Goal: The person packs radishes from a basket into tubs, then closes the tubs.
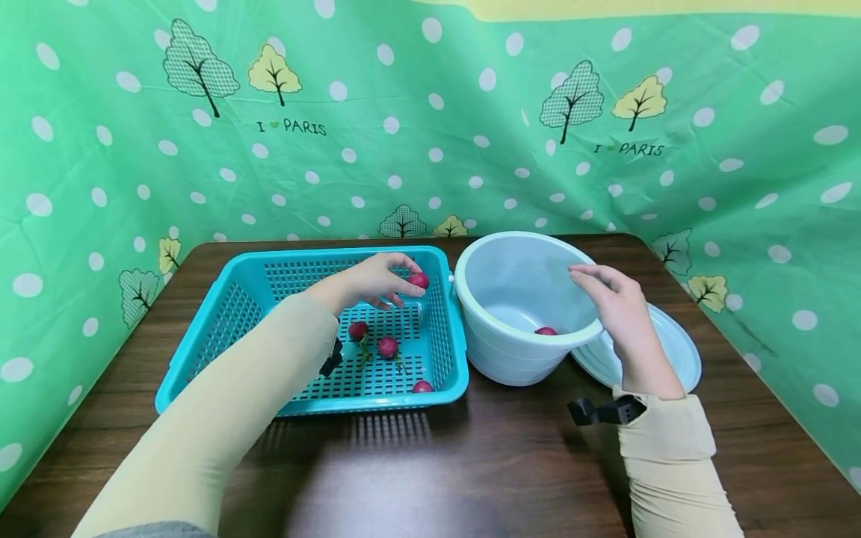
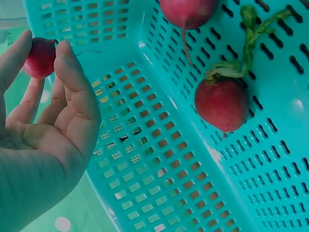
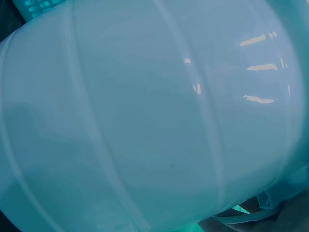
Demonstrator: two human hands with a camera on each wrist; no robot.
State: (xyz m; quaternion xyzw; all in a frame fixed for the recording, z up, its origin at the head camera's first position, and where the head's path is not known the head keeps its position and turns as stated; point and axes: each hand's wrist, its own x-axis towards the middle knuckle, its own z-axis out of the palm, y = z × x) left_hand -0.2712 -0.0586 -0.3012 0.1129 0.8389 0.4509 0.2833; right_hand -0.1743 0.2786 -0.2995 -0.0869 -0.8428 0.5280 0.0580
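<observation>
My left hand point(image 1: 380, 280) pinches a small red radish point(image 1: 418, 280) between thumb and fingertips, above the right end of the turquoise basket point(image 1: 458, 373). The left wrist view shows this radish point(image 2: 39, 59) with a thin root trailing from it. Below lie three more radishes, one with green stems point(image 2: 223, 104) beside the basket wall. To the right stands a pale blue bucket point(image 1: 511, 359) with a radish point(image 1: 545, 330) inside. My right hand point(image 1: 615, 302) is over the bucket's right rim, fingers extended and holding nothing. Only the bucket's ribbed outer wall point(image 3: 145, 106) fills the right wrist view.
A round pale blue lid point(image 1: 676, 347) lies on the dark wooden table point(image 1: 511, 463), partly behind the bucket and right arm. The basket's right side stands close against the bucket. A green dotted cloth point(image 1: 430, 149) hangs behind and around the table.
</observation>
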